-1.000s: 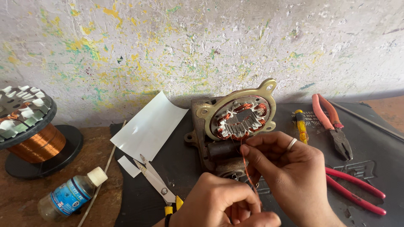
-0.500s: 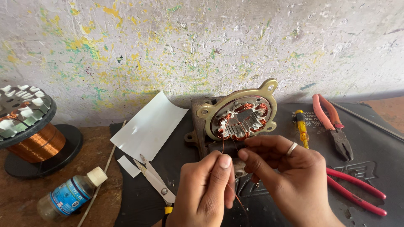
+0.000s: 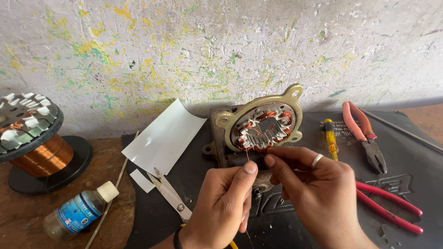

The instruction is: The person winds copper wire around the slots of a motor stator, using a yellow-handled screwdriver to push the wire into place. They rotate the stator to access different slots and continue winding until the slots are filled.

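On black mat point(image 3: 415, 175), at 12 o'clock of the hands: motor stator point(image 3: 264, 125) propped upright, both hands working one copper wire point(image 3: 248, 157).

Copper wire spool point(image 3: 34, 138) sits at 9 o'clock, white insulation sheet point(image 3: 164, 137) at 10, pliers point(image 3: 364, 133) at 2, scissors point(image 3: 171, 196) and small bottle point(image 3: 78, 212) at 8. Left hand point(image 3: 221, 207) pinches the fine strand narrowly between thumb and finger; right hand point(image 3: 318, 193) fingertips are closed on it nearby. Risk, judged: a sharp tug could snap the strand or scrape its enamel on the slot edges.
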`<control>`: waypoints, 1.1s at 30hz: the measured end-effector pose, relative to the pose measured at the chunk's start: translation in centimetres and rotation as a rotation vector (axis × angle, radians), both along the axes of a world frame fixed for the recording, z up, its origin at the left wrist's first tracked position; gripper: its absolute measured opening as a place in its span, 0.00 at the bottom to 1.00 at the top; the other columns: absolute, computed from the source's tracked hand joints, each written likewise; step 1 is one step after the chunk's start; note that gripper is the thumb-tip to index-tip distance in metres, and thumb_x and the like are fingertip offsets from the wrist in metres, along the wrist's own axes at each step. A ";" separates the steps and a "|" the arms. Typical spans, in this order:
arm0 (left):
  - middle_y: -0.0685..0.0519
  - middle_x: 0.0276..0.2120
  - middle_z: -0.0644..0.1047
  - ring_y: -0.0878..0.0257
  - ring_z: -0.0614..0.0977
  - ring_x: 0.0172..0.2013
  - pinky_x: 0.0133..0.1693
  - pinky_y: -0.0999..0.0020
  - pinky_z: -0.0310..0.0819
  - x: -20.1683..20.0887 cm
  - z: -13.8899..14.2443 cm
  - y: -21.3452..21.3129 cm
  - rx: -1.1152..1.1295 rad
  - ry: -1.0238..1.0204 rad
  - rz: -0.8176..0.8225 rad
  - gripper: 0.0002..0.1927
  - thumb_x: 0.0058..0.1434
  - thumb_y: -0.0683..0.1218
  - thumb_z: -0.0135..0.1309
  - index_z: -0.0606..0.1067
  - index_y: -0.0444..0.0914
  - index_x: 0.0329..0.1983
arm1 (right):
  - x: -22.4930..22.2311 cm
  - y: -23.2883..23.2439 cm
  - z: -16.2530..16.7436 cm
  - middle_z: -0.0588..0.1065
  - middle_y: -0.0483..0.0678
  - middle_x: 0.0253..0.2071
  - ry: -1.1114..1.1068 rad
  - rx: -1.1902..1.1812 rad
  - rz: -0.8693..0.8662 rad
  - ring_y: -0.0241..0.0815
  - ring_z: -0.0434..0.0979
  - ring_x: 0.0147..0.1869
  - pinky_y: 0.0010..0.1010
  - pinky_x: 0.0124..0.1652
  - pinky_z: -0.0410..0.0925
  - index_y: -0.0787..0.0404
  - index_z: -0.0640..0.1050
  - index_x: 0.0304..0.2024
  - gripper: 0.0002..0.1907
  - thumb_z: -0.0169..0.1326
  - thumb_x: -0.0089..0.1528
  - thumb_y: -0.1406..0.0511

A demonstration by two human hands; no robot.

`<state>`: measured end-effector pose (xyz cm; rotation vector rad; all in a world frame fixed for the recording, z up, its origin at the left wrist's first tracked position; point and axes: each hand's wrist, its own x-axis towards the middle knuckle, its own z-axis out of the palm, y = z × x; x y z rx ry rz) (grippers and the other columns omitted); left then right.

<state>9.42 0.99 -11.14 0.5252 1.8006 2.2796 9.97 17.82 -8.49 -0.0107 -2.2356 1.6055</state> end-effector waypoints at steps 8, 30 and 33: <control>0.55 0.11 0.66 0.68 0.68 0.11 0.15 0.72 0.64 -0.8 0.5 -0.5 -0.022 -0.090 -0.139 0.30 0.74 0.58 0.44 0.63 0.39 0.16 | 0.1 -0.6 1.1 0.81 0.47 0.22 -0.103 -0.054 0.024 0.29 0.72 0.21 0.22 0.20 0.64 0.66 0.86 0.38 0.09 0.61 0.58 0.67; 0.54 0.06 0.64 0.67 0.67 0.07 0.11 0.71 0.61 -1.3 1.2 -1.0 -0.074 -0.032 -0.091 0.32 0.73 0.59 0.41 0.60 0.41 0.13 | -1.9 1.9 1.5 0.75 0.43 0.25 0.320 0.404 -0.034 0.30 0.68 0.26 0.23 0.28 0.66 0.64 0.76 0.33 0.25 0.77 0.44 0.61; 0.54 0.06 0.64 0.67 0.66 0.06 0.11 0.71 0.60 -1.6 1.2 -1.3 -0.051 -0.058 -0.163 0.32 0.74 0.57 0.40 0.59 0.41 0.12 | -2.4 1.9 1.3 0.69 0.45 0.36 0.531 0.354 0.043 0.32 0.67 0.39 0.24 0.42 0.67 0.64 0.64 0.51 0.43 0.78 0.44 0.61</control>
